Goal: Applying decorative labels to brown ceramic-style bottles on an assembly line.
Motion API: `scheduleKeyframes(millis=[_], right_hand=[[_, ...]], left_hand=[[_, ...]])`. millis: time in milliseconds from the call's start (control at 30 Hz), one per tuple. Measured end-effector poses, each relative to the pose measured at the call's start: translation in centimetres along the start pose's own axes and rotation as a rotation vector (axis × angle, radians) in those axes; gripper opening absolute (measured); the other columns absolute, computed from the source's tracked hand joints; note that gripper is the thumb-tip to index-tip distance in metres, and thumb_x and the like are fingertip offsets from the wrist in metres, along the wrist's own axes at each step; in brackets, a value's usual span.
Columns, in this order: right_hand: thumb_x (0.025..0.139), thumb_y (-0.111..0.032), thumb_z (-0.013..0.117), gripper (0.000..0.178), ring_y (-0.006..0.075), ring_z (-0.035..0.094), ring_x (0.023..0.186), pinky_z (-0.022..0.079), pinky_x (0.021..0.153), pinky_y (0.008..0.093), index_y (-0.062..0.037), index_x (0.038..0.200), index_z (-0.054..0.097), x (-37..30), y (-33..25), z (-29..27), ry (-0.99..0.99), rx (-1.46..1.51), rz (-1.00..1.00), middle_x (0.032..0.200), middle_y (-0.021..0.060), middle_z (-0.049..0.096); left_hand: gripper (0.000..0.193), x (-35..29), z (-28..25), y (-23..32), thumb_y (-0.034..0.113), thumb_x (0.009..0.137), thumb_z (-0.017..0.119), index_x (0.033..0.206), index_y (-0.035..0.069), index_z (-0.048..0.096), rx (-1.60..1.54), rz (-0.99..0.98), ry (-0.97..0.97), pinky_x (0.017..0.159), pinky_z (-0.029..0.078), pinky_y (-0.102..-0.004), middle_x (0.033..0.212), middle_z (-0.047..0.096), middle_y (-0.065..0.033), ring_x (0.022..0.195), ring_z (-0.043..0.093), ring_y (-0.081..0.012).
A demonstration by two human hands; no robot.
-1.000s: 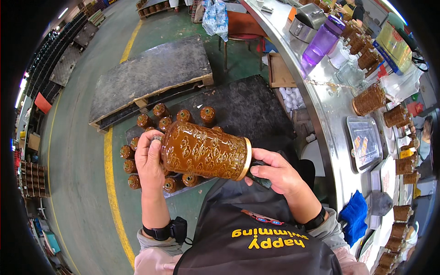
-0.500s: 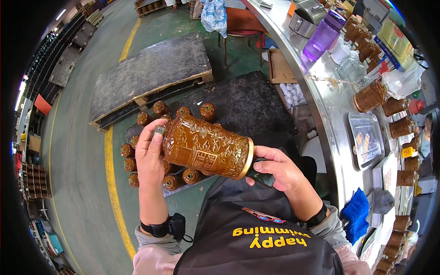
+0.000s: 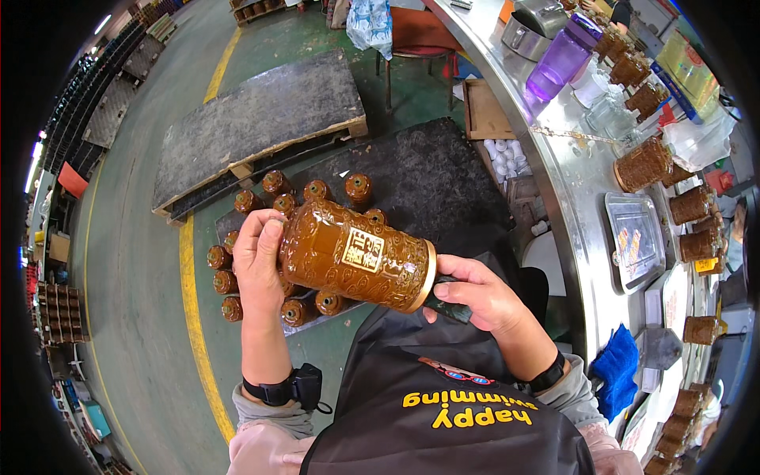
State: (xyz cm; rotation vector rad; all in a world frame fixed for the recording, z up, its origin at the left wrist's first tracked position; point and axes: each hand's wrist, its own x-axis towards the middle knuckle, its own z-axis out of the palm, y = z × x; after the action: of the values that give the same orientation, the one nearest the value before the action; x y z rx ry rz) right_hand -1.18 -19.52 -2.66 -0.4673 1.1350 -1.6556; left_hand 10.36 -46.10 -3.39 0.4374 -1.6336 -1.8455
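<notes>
A large glossy brown bottle (image 3: 328, 253) lies sideways in the air in front of me, embossed all over, with a pale square panel on its side and a pale gold band round its base. My left hand (image 3: 260, 257) is closed round its narrow neck, which the fingers mostly hide. At the base end, on the right, my right hand (image 3: 484, 297) pinches a dark green pad (image 3: 453, 308) between thumb and fingers. The pad sits against the bottle's base. Below and left of the bottle, several similar brown bottles (image 3: 359, 188) stand on a dark board (image 3: 423, 162).
A wooden pallet (image 3: 261, 119) lies on the green floor beyond the bottles. Along my right runs a steel table (image 3: 566, 198) with a purple water bottle (image 3: 564, 59), a clear tray (image 3: 636, 241), a blue cloth (image 3: 616, 372) and several brown bottles. A chair (image 3: 423, 36) stands at the far end.
The held bottle has rolled about its long axis, and its square panel now faces up toward me, brighter than before. Both hands stay in nearly the same places.
</notes>
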Motion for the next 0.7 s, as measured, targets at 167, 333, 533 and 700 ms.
scheduleKeyframes(millis=[167, 333, 533, 700], right_hand=[[0.084, -0.013, 0.056, 0.047, 0.022, 0.061, 0.082, 0.049, 0.067, 0.0331, 0.0087, 0.126, 0.05, 0.1, 0.5, -0.6, -0.018, 0.262, 0.047, 0.104, 0.0146, 0.063], [0.084, -0.013, 0.054, 0.048, 0.0261, 0.063, 0.079, 0.052, 0.065, 0.0352, 0.0092, 0.126, 0.048, 0.4, 0.4, -0.8, -0.013, 0.518, 0.078, 0.103, 0.0188, 0.064], [0.085, -0.012, 0.055, 0.045, 0.0249, 0.064, 0.079, 0.053, 0.065, 0.0355, 0.0087, 0.125, 0.049, 0.9, 1.2, -1.1, -0.03, 0.403, 0.132, 0.103, 0.018, 0.064], [0.086, -0.011, 0.054, 0.043, 0.0234, 0.064, 0.081, 0.054, 0.066, 0.0356, 0.0078, 0.125, 0.05, 1.7, 1.7, -1.3, -0.033, 0.412, 0.166, 0.104, 0.0176, 0.064]], left_hand=[[0.02, 0.0, 0.8, 0.7, 0.022, 0.096, 0.056, 0.103, 0.003, 0.058, -0.048, -0.023, -0.039, 0.063, 0.039, -0.0154, 0.083, 0.055, 0.0045, 0.071, 0.048, -0.0009], [0.021, 0.4, 0.0, 1.2, 0.022, 0.095, 0.057, 0.103, 0.003, 0.058, -0.009, -0.074, -0.121, 0.065, 0.04, -0.0162, 0.084, 0.057, 0.0033, 0.073, 0.049, -0.0016], [0.019, 0.8, -0.8, -0.4, 0.021, 0.095, 0.057, 0.1, 0.003, 0.058, 0.052, -0.076, -0.074, 0.068, 0.042, -0.0187, 0.085, 0.057, 0.0026, 0.076, 0.051, -0.0034], [0.016, 1.0, -1.5, -1.6, 0.019, 0.096, 0.057, 0.097, 0.003, 0.058, 0.001, -0.136, -0.051, 0.069, 0.043, -0.0196, 0.086, 0.058, 0.002, 0.077, 0.052, -0.004]])
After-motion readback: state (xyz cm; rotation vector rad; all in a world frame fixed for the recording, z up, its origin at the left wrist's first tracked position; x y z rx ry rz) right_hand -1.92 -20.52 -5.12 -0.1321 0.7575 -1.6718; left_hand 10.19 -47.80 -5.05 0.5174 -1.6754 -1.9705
